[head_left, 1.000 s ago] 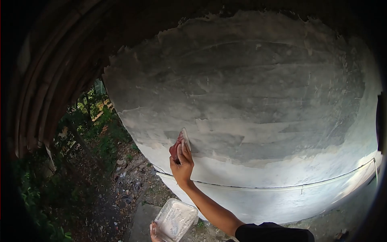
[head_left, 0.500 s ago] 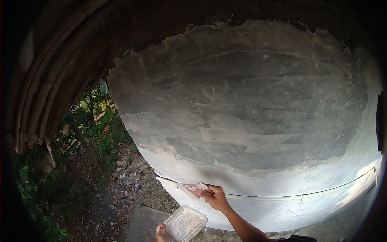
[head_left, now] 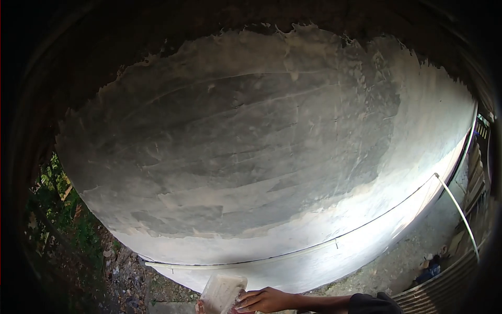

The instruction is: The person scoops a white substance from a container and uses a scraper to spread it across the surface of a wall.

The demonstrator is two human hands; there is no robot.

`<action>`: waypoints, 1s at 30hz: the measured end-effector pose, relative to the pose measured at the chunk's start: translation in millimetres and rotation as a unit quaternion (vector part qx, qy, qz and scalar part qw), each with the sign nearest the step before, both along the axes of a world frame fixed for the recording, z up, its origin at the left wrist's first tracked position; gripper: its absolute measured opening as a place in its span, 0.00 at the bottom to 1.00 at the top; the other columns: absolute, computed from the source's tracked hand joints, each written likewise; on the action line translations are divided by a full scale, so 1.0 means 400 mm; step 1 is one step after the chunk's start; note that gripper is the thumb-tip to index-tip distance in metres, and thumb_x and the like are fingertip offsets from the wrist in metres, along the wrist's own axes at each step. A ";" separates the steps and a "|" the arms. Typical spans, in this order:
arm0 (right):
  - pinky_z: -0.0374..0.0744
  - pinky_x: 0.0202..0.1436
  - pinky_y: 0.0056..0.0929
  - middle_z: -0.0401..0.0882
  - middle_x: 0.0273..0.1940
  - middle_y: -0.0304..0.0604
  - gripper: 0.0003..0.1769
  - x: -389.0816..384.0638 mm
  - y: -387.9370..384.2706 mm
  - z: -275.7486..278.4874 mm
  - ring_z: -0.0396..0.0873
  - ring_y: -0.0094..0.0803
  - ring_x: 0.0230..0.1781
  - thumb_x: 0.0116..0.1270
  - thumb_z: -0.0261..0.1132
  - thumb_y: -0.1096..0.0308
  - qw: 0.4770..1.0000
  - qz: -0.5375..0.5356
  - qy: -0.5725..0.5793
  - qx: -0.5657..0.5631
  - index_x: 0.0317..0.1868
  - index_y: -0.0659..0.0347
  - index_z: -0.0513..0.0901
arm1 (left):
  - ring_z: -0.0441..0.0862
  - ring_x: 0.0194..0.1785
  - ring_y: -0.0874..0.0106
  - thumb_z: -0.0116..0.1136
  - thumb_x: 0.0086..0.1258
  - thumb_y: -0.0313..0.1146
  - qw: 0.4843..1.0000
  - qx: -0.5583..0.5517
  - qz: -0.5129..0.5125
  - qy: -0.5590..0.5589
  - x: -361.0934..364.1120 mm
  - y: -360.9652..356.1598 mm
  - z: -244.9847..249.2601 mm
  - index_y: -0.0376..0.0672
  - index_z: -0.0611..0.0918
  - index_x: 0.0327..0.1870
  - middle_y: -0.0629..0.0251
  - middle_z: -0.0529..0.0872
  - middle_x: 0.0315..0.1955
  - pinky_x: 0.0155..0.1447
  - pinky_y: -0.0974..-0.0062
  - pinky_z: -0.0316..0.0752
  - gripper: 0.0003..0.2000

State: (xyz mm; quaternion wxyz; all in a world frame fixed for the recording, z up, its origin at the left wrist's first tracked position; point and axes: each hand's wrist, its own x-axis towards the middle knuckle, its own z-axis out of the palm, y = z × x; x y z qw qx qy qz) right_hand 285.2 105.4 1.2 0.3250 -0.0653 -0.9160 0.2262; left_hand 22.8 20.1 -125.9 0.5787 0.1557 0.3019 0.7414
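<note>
At the bottom of the head view, a pale rectangular plastic tub is tilted, its inside whitish and smeared. My left hand grips its left edge, with only a few fingertips showing. My right hand is at the tub's right side, fingers curled over the rim area. The putty knife seen in it earlier is mostly hidden behind the fingers and the tub. Beyond both hands rises a large wall, patchy grey above and white along its lower part.
A thin white pipe runs along the lower wall and meets a slanting pipe at right. Corrugated sheeting and a dark blue object lie lower right. Greenery and littered ground are at left.
The view has swung to the right, showing more of the wall's right end. My right hand has come away from the wall and down to the tub.
</note>
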 end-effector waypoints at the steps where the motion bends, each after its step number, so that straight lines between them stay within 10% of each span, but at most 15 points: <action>1: 0.81 0.54 0.27 0.78 0.57 0.22 0.25 0.017 -0.009 -0.011 0.73 0.28 0.61 0.59 0.59 0.76 1.000 -0.001 0.012 0.004 0.55 0.42 0.81 | 0.76 0.57 0.56 0.49 0.65 0.52 0.998 -0.042 0.039 -0.005 0.022 0.017 0.026 0.40 0.75 0.57 0.54 0.79 0.53 0.59 0.55 0.73 0.27; 4: 0.81 0.55 0.28 0.78 0.58 0.23 0.23 0.061 -0.023 -0.040 0.73 0.29 0.62 0.61 0.57 0.75 0.998 -0.034 0.005 -0.046 0.55 0.42 0.82 | 0.73 0.60 0.55 0.46 0.65 0.51 0.976 -0.175 0.114 0.063 0.062 0.048 0.041 0.38 0.74 0.59 0.54 0.77 0.55 0.61 0.53 0.71 0.29; 14: 0.82 0.51 0.33 0.82 0.54 0.32 0.26 0.256 0.018 0.018 0.78 0.36 0.56 0.55 0.62 0.81 0.992 -0.063 0.052 -0.095 0.54 0.49 0.83 | 0.70 0.62 0.57 0.47 0.65 0.51 0.995 0.045 -0.029 0.090 0.001 0.138 -0.250 0.41 0.70 0.64 0.55 0.74 0.60 0.66 0.56 0.66 0.30; 20: 0.81 0.54 0.39 0.83 0.49 0.48 0.24 0.284 0.041 0.091 0.81 0.45 0.51 0.55 0.62 0.84 0.964 -0.097 0.213 -0.126 0.53 0.55 0.84 | 0.77 0.54 0.59 0.52 0.70 0.46 0.989 -0.042 0.017 0.142 0.303 0.180 0.194 0.42 0.73 0.52 0.58 0.78 0.50 0.58 0.58 0.73 0.18; 24: 0.82 0.48 0.34 0.84 0.48 0.47 0.18 0.315 0.032 0.127 0.84 0.40 0.45 0.59 0.65 0.79 0.945 -0.166 0.220 -0.177 0.51 0.60 0.84 | 0.79 0.49 0.62 0.52 0.73 0.42 0.994 -0.047 0.008 0.096 0.403 0.205 0.257 0.43 0.74 0.45 0.61 0.80 0.44 0.53 0.60 0.77 0.12; 28: 0.75 0.24 0.21 0.83 0.26 0.42 0.08 0.361 0.029 0.140 0.78 0.19 0.23 0.66 0.67 0.68 0.854 -0.334 0.267 -0.295 0.39 0.65 0.84 | 0.79 0.46 0.69 0.58 0.70 0.35 0.992 -0.079 0.039 0.092 0.493 0.226 0.299 0.43 0.75 0.41 0.67 0.80 0.40 0.52 0.64 0.77 0.08; 30: 0.66 0.15 0.19 0.73 0.17 0.34 0.11 0.388 0.038 0.143 0.68 0.16 0.13 0.65 0.68 0.68 0.706 -0.353 0.368 -0.492 0.27 0.63 0.79 | 0.79 0.43 0.71 0.58 0.70 0.35 0.988 -0.107 0.068 0.088 0.539 0.235 0.337 0.44 0.74 0.36 0.69 0.80 0.36 0.51 0.67 0.76 0.07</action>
